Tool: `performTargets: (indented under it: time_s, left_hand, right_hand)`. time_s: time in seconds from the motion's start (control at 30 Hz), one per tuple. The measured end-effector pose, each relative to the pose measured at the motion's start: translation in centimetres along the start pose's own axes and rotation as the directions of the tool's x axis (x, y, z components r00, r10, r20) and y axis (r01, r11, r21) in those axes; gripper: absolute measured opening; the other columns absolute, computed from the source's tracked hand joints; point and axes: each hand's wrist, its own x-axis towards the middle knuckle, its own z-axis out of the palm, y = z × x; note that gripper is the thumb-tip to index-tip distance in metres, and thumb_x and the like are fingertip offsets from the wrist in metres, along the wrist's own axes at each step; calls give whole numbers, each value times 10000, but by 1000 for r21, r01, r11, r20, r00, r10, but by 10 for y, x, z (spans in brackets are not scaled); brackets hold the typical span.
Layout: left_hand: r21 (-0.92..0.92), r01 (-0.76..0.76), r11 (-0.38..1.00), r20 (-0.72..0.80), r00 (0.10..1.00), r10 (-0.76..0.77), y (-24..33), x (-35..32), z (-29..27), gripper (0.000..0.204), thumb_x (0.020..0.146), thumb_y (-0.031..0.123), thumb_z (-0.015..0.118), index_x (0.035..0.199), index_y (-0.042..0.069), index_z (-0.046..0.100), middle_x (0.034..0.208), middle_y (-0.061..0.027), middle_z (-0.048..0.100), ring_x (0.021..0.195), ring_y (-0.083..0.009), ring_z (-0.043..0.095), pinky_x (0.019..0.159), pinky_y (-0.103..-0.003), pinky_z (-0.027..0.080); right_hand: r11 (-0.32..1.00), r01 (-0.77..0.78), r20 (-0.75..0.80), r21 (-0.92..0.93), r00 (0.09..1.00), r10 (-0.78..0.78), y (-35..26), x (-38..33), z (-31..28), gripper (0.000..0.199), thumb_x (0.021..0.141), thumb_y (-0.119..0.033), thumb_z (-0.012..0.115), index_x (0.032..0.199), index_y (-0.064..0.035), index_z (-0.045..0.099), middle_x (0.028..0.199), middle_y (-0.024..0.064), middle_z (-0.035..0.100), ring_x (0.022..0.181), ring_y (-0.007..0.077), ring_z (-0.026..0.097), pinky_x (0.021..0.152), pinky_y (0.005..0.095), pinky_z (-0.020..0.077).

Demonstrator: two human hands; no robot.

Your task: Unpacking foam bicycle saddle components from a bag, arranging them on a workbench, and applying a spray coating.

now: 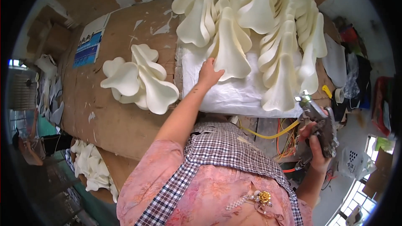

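Left hand (208, 74) reaching forward, fingers spread half open, fingertips touching the lower edge of 1 cream foam petal (229, 52) that stands upright on the white slab (234, 92). Nothing gripped. Right hand (317, 148) low at the right, closed around a grey glue gun (320, 125), nozzle pointing up toward the slab's near right corner, yellow hose (272, 134) trailing below it. Many more petals crowded upright over the slab, leaving bare white only along its near edge. Left of the slab, a loose cluster of petals (140, 79) lying flat on the brown cardboard tabletop (113, 121), open room around it. Blue printed sheet (88, 44) toward the far left corner. Tape roll (338, 95) by the right edge. White scraps (93, 168) heaped below the near edge.
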Motion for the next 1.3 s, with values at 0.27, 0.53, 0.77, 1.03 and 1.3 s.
performTargets:
  time_s: [0.27, 0.53, 0.77, 1.03, 1.3]
  left_hand:
    - [-245, -121, 962, -80, 991, 104, 4, 4, -46, 316, 727, 229, 650, 969, 29, 611, 903, -186, 553, 879, -346, 549, 788, -410, 441]
    - [-655, 33, 755, -101, 986, -131, -3, 38, -148, 285, 775, 153, 692, 997, -10, 621, 897, -83, 656, 775, -143, 616, 728, -276, 488]
    - [-490, 6, 872, -5, 1000, -10, 10, 63, -13, 298, 746, 127, 657, 1005, -10, 600, 975, -129, 625, 899, -229, 595, 804, -330, 461]
    - [-160, 70, 985, -139, 986, -93, 5, 57, 20, 667, 643, 186, 725, 1214, -13, 444, 1123, -200, 565, 1017, -296, 566, 877, -366, 440]
    - [-454, 201, 868, 138, 978, -154, 11, 47, -11, 435, 629, 83, 724, 1035, -16, 601, 894, -76, 649, 796, -183, 616, 764, -290, 487]
  right_hand:
    - [982, -171, 188, -85, 965, 185, 10, -14, 2, 624, 770, -129, 645, 1307, 33, 371, 925, 79, 572, 788, 145, 559, 718, 284, 470]
    - [995, 7, -25, 97, 1000, -4, -4, 4, 11, 594, 804, -134, 619, 1315, 42, 371, 903, 74, 547, 735, 130, 529, 663, 267, 459]
    - [986, -165, 199, 14, 967, 159, -4, -11, 3, 619, 761, -115, 660, 1296, 35, 386, 936, 100, 577, 729, 144, 563, 654, 279, 478]
    - [995, -68, 23, -80, 997, 70, -20, 11, -24, 610, 787, -176, 654, 1289, 38, 383, 883, 86, 567, 729, 136, 547, 657, 261, 462]
    - [992, 122, -261, -21, 957, -123, -30, 42, -46, 621, 818, -178, 581, 1347, 9, 312, 797, 56, 528, 694, 145, 527, 660, 282, 456]
